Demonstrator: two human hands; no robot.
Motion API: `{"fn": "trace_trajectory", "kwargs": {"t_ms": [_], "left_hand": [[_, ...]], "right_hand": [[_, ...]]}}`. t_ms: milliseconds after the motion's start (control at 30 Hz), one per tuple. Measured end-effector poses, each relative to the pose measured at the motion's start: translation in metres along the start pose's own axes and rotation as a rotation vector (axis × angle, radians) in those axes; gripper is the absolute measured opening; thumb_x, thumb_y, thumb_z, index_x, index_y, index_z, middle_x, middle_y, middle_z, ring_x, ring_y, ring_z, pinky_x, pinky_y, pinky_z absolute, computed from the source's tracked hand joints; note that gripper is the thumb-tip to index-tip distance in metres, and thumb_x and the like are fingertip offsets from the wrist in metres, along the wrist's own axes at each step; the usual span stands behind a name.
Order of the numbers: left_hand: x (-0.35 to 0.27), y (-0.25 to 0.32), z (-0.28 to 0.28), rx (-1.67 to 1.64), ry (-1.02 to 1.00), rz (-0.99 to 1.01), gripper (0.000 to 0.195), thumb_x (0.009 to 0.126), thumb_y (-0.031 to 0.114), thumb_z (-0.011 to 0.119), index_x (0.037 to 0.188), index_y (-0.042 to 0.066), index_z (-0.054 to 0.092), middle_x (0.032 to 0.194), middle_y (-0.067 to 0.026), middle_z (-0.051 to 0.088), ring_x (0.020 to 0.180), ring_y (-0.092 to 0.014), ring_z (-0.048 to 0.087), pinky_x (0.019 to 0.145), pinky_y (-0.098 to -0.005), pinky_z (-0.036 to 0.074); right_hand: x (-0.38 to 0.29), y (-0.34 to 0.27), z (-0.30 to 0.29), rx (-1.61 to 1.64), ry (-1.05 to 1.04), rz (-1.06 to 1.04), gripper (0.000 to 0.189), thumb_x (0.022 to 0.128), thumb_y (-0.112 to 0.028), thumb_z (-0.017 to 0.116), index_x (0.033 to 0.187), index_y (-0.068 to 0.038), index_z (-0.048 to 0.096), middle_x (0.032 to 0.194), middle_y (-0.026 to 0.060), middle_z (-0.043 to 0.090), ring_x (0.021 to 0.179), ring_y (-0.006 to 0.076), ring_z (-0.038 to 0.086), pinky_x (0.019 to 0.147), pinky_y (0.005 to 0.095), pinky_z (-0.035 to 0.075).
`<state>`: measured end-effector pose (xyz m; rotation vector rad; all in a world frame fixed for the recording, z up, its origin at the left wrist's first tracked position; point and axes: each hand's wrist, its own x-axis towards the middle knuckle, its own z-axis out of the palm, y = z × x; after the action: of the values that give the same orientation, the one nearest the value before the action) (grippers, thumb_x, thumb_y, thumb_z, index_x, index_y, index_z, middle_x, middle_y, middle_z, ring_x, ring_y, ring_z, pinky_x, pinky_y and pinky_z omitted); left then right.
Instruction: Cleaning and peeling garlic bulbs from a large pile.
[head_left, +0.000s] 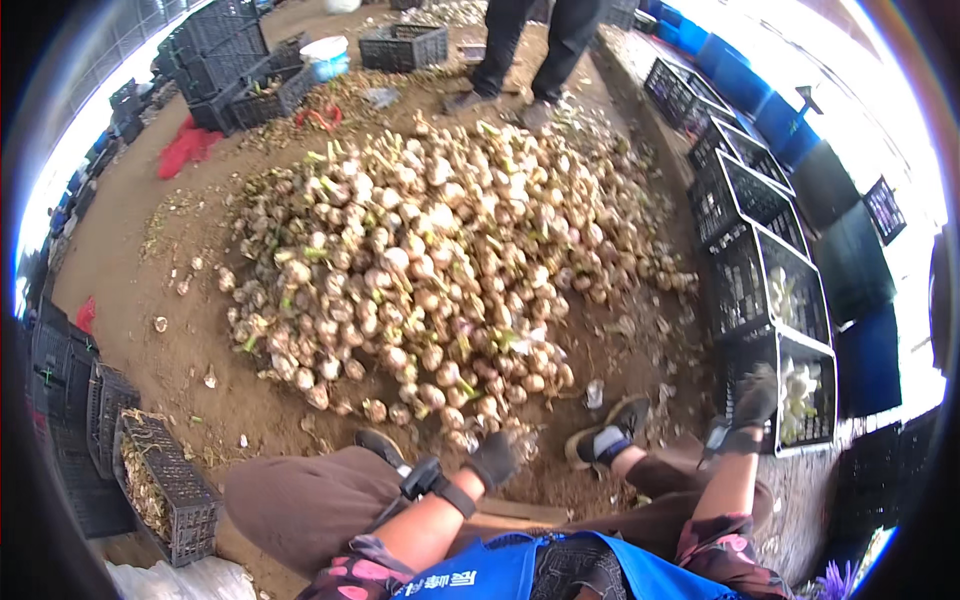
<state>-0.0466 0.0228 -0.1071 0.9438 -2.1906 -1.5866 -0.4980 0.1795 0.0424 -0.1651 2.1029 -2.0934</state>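
Observation:
Before me on the ground lies a wide heap of garlic bulbs (420, 262), with stubs of stalk and soil on many. My left hand (495, 459), in a dark glove, is low at the heap's near edge. Its fingertips are blurred among pale roots or bulbs, so a grip cannot be made out. My right hand (754, 401), also gloved, is at the left rim of the nearest black plastic crate (806, 444). White peeled garlic (799, 394) lies inside that crate. The right fingers are blurred and I cannot tell whether they hold anything.
More black crates (761, 199) line the right side beside blue barrels (784, 124). A crate of garlic scraps (146, 480) stands at lower left. Beyond the heap are a standing person's legs (551, 56), a white-and-blue bucket (327, 60), stacked crates (217, 56) and red netting (187, 146).

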Motion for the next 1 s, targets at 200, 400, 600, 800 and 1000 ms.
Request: {"fn": "trace_trajectory", "kwargs": {"t_ms": [200, 400, 600, 800, 1000], "left_hand": [[0.012, 0.024, -0.022, 0.007, 0.04, -0.193, 0.035, 0.088, 0.012, 0.059, 0.119, -0.004, 0.055, 0.106, -0.0113, 0.067, 0.088, -0.015, 0.061, 0.075, -0.0305, 0.051], [0.01, 0.019, -0.045, -0.256, 0.007, -0.26, 0.02, 0.087, 0.017, 0.061, 0.097, 0.0, 0.06, 0.093, -0.0106, 0.063, 0.081, -0.019, 0.059, 0.074, -0.0336, 0.046], [0.03, 0.025, -0.039, -0.507, -0.087, -0.205, 0.023, 0.083, 0.006, 0.055, 0.104, -0.003, 0.058, 0.093, -0.01, 0.06, 0.083, -0.017, 0.058, 0.073, -0.0313, 0.05], [0.001, -0.031, -0.028, -0.283, 0.174, -0.214, 0.045, 0.082, 0.003, 0.054, 0.126, -0.002, 0.045, 0.115, -0.0109, 0.056, 0.091, -0.017, 0.058, 0.079, -0.0287, 0.049], [0.018, 0.041, -0.049, -0.452, 0.401, -0.049, 0.04, 0.09, 0.025, 0.059, 0.122, 0.002, 0.051, 0.093, -0.0118, 0.066, 0.081, -0.018, 0.063, 0.073, -0.0335, 0.05]], "right_hand": [[-0.114, 0.133, 0.179, -0.819, -0.861, -0.251, 0.035, 0.074, 0.002, 0.055, 0.107, -0.004, 0.064, 0.101, 0.0139, 0.067, 0.089, 0.0237, 0.063, 0.084, 0.0331, 0.049], [-0.169, 0.19, 0.246, -1.407, -0.869, -0.664, 0.076, 0.066, -0.019, 0.073, 0.135, -0.016, 0.041, 0.133, 0.0166, 0.045, 0.116, 0.0373, 0.048, 0.097, 0.0441, 0.041], [-0.036, 0.289, 0.176, -0.39, -0.655, 0.435, 0.028, 0.082, -0.016, 0.065, 0.108, -0.007, 0.062, 0.086, 0.0047, 0.064, 0.078, 0.0182, 0.06, 0.069, 0.0303, 0.049], [-0.201, 0.118, 0.229, -0.346, -0.82, 0.531, 0.019, 0.091, -0.024, 0.06, 0.096, -0.007, 0.067, 0.071, -0.0008, 0.061, 0.053, 0.0085, 0.05, 0.049, 0.0232, 0.041], [-0.26, 0.056, 0.218, -0.306, -1.195, 0.392, 0.023, 0.089, -0.02, 0.063, 0.105, -0.004, 0.064, 0.078, -0.0015, 0.061, 0.062, 0.0088, 0.056, 0.055, 0.0239, 0.045]]}}
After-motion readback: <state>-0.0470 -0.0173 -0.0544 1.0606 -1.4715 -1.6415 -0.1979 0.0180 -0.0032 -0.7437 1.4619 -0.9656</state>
